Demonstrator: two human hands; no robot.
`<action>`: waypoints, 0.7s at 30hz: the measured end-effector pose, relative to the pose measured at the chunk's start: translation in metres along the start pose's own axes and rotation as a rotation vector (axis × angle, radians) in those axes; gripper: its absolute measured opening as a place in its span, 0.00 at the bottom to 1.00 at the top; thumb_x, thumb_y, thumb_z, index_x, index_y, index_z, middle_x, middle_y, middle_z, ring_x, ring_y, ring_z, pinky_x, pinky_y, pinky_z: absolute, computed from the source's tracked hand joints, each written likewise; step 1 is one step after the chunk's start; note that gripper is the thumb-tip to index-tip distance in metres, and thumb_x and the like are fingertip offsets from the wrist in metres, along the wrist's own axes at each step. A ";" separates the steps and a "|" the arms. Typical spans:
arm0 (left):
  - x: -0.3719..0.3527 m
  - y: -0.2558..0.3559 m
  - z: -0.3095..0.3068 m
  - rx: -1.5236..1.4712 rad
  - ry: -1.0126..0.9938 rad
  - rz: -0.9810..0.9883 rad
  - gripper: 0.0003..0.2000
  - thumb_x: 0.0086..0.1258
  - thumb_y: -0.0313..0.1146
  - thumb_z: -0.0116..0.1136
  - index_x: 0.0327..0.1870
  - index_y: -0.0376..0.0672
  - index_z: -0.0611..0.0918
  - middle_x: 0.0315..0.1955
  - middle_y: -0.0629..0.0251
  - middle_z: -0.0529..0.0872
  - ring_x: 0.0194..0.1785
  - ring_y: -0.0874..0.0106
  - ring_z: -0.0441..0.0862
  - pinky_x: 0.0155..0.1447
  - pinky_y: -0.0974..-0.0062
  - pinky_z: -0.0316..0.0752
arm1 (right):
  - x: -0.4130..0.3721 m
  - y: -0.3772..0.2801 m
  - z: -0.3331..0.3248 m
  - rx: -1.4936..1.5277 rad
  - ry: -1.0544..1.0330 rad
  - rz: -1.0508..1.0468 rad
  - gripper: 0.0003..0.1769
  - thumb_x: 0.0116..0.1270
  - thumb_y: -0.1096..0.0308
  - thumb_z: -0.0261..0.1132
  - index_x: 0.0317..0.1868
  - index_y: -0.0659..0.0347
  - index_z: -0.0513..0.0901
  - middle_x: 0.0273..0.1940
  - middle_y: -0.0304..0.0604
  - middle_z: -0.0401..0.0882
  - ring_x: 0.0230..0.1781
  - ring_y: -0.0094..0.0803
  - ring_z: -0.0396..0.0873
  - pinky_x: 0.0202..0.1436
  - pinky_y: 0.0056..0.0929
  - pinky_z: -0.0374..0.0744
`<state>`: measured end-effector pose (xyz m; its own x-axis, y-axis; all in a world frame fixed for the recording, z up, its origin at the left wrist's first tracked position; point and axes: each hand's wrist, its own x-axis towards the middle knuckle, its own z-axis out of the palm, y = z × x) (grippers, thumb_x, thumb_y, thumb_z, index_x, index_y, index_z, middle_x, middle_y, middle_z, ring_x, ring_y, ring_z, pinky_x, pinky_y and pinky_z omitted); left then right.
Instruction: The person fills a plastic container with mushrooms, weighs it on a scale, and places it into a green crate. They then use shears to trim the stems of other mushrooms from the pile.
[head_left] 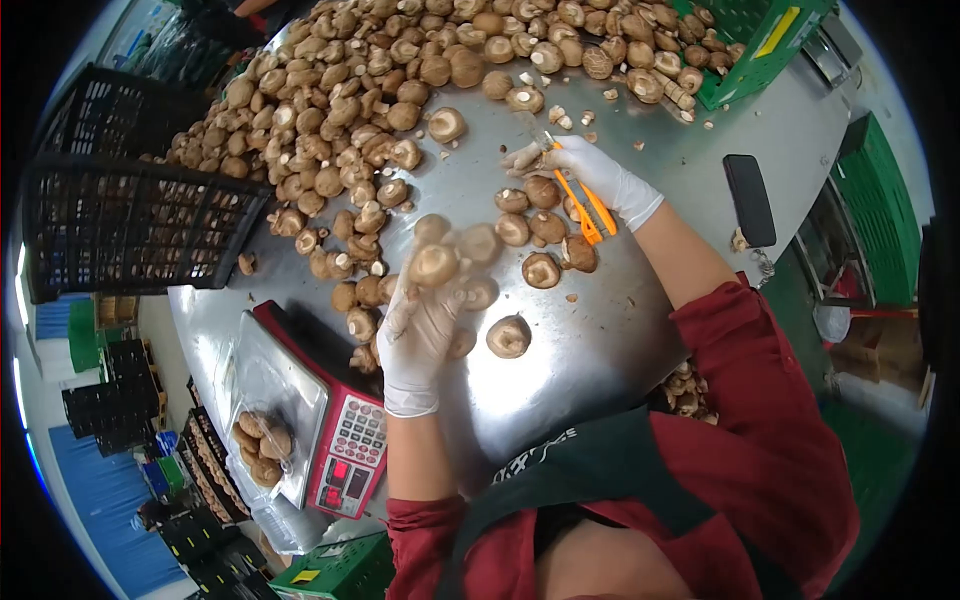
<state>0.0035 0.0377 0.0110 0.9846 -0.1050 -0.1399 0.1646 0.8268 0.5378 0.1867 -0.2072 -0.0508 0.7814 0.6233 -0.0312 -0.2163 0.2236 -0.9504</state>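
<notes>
White gloves cover both of my hands. My left hand, partly smeared by motion, is closed around a shiitake mushroom above the steel table. My right hand grips an orange utility knife, its blade end pointing away from me. Below that hand sits a small group of mushrooms. One single mushroom lies nearer to me, cap down. A large heap of mushrooms spreads over the far and left side.
A black crate stands at the left, a green crate with mushrooms at the far right. The red scale at front left carries bagged mushrooms. A phone lies on the steel table, with cut stem bits scattered about.
</notes>
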 end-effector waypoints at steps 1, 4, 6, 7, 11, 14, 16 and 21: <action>-0.007 0.000 -0.005 0.062 0.046 0.007 0.36 0.69 0.33 0.62 0.75 0.32 0.58 0.62 0.53 0.75 0.61 0.60 0.77 0.56 0.68 0.78 | 0.000 0.003 -0.002 -0.009 0.002 -0.025 0.17 0.69 0.71 0.52 0.50 0.71 0.83 0.56 0.53 0.82 0.60 0.37 0.79 0.70 0.34 0.72; -0.031 0.006 -0.008 0.141 0.094 0.038 0.33 0.71 0.37 0.61 0.73 0.34 0.62 0.56 0.57 0.78 0.57 0.65 0.78 0.55 0.70 0.77 | 0.002 0.006 -0.002 -0.032 -0.015 -0.031 0.17 0.72 0.68 0.54 0.51 0.67 0.84 0.54 0.47 0.84 0.58 0.34 0.80 0.67 0.32 0.74; -0.063 0.022 0.007 0.405 0.144 0.138 0.32 0.71 0.42 0.64 0.71 0.36 0.65 0.52 0.60 0.78 0.53 0.70 0.78 0.56 0.71 0.74 | 0.003 0.005 0.000 -0.031 0.031 0.046 0.15 0.71 0.69 0.53 0.49 0.66 0.84 0.55 0.48 0.84 0.58 0.34 0.80 0.66 0.31 0.75; -0.085 0.036 0.015 0.678 0.267 0.305 0.32 0.70 0.39 0.64 0.70 0.37 0.65 0.52 0.60 0.78 0.54 0.69 0.78 0.57 0.70 0.75 | 0.002 0.003 0.000 -0.066 0.021 0.027 0.16 0.71 0.68 0.53 0.49 0.66 0.84 0.56 0.49 0.83 0.59 0.34 0.79 0.67 0.31 0.74; -0.164 0.099 0.017 1.310 0.780 0.774 0.24 0.60 0.22 0.63 0.60 0.39 0.72 0.54 0.60 0.79 0.52 0.70 0.80 0.57 0.74 0.76 | 0.004 0.001 0.000 -0.072 -0.033 0.006 0.16 0.71 0.68 0.53 0.48 0.68 0.83 0.59 0.51 0.81 0.61 0.36 0.78 0.70 0.31 0.70; -0.219 0.150 -0.011 1.721 1.237 0.787 0.25 0.62 0.24 0.63 0.63 0.37 0.75 0.53 0.60 0.82 0.55 0.70 0.79 0.61 0.72 0.74 | 0.002 -0.002 0.006 -0.106 0.007 0.032 0.16 0.70 0.67 0.54 0.48 0.67 0.84 0.58 0.49 0.82 0.60 0.35 0.78 0.69 0.32 0.71; -0.232 0.161 -0.021 1.858 1.175 0.601 0.25 0.70 0.27 0.58 0.68 0.36 0.73 0.63 0.53 0.77 0.66 0.62 0.74 0.70 0.64 0.68 | 0.001 -0.003 0.005 -0.154 0.012 0.037 0.16 0.69 0.67 0.55 0.49 0.66 0.85 0.56 0.46 0.83 0.58 0.33 0.79 0.68 0.32 0.73; -0.219 0.150 -0.021 2.589 1.072 0.637 0.28 0.77 0.38 0.51 0.74 0.36 0.65 0.68 0.44 0.70 0.69 0.50 0.69 0.74 0.57 0.61 | 0.005 0.011 -0.003 -0.116 -0.035 -0.075 0.16 0.69 0.73 0.51 0.46 0.70 0.85 0.57 0.51 0.82 0.63 0.36 0.77 0.71 0.32 0.70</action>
<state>-0.1886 0.1968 0.1047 0.7560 0.3662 0.5425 0.5024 -0.8559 -0.1224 0.1898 -0.2040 -0.0623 0.7712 0.6346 0.0502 -0.0872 0.1835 -0.9791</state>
